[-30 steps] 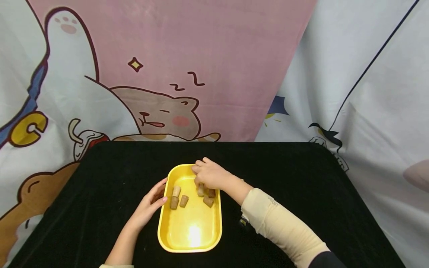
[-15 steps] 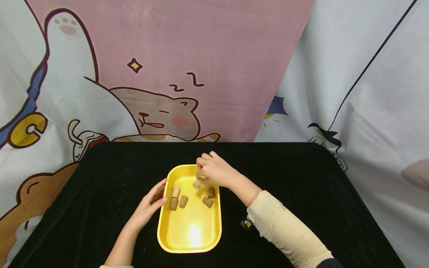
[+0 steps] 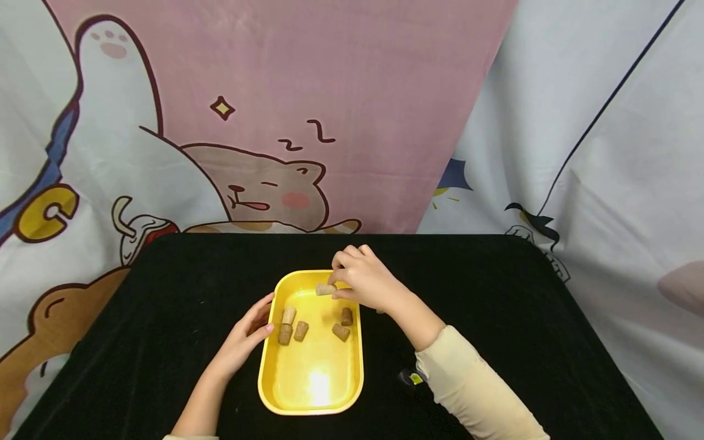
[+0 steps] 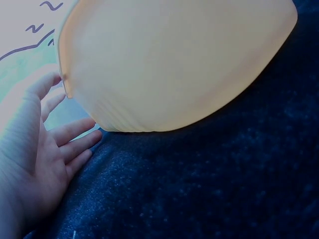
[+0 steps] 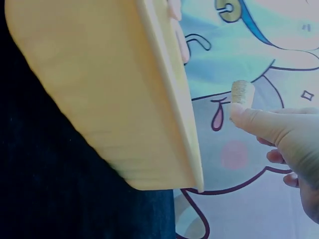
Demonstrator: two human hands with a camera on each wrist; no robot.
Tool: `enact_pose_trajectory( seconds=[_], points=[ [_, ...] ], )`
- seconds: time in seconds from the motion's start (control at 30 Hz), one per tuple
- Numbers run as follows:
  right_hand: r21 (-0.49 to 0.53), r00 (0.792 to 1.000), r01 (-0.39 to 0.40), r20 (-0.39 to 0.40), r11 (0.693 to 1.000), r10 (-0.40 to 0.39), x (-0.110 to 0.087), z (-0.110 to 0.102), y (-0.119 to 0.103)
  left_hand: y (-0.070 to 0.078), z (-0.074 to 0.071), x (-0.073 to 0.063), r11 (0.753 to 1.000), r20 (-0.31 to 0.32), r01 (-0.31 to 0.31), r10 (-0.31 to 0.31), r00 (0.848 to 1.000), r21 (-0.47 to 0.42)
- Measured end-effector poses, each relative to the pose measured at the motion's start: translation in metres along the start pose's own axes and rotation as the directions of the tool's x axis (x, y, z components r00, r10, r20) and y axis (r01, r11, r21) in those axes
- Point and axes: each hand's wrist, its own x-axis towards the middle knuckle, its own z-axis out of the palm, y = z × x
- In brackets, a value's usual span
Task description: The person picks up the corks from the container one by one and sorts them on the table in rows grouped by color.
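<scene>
My right hand pinches a pale tapered cork stopper between thumb and fingertips, over the far end of a yellow tray. In the right wrist view this cork stands out beyond the thumb tip, apart from the tray. My left hand rests at the tray's left side, thumb at the rim. Seen from the left wrist, its fingers lie fairly straight against the outer wall. Inside the tray, a pale cork and two browner ones lie at left; two brown corks lie at right.
The tray stands on a table with a black cloth. A printed curtain hangs behind the table's far edge. A small dark object with a yellow-green mark shows beside the right sleeve.
My right hand has lifted the pale cork from beside the two brown ones at right and moved it up toward the tray's far rim. The left hand stays at the tray's side.
</scene>
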Motion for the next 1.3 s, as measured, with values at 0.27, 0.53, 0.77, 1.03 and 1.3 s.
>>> enact_pose_trajectory(
  seconds=[0.27, 0.53, 0.77, 1.03, 1.3],
  points=[
    [0.024, 0.992, -0.07, -0.105, 0.997, 0.073, -0.015, -0.01, -0.001, -0.002, -0.001, 0.0, 1.0, 0.001, 0.004, -0.004, 1.0, -0.005],
    [0.042, 0.97, -0.168, -0.168, 0.985, 0.173, -0.033, -0.012, -0.001, -0.001, -0.001, 0.001, 1.0, 0.006, -0.001, 0.001, 1.0, -0.009],
    [0.077, 0.941, -0.277, -0.178, 0.958, 0.287, -0.052, -0.011, 0.001, 0.0, -0.001, 0.0, 1.0, 0.009, 0.008, -0.008, 1.0, -0.013],
    [0.085, 0.898, -0.372, -0.219, 0.924, 0.382, -0.072, -0.007, 0.005, 0.0, -0.001, 0.001, 1.0, 0.0, 0.011, -0.011, 1.0, -0.004],
    [0.134, 0.842, -0.464, -0.239, 0.876, 0.483, -0.09, -0.001, 0.007, 0.001, 0.0, 0.001, 1.0, 0.001, 0.004, -0.004, 1.0, -0.007]
  ],
)
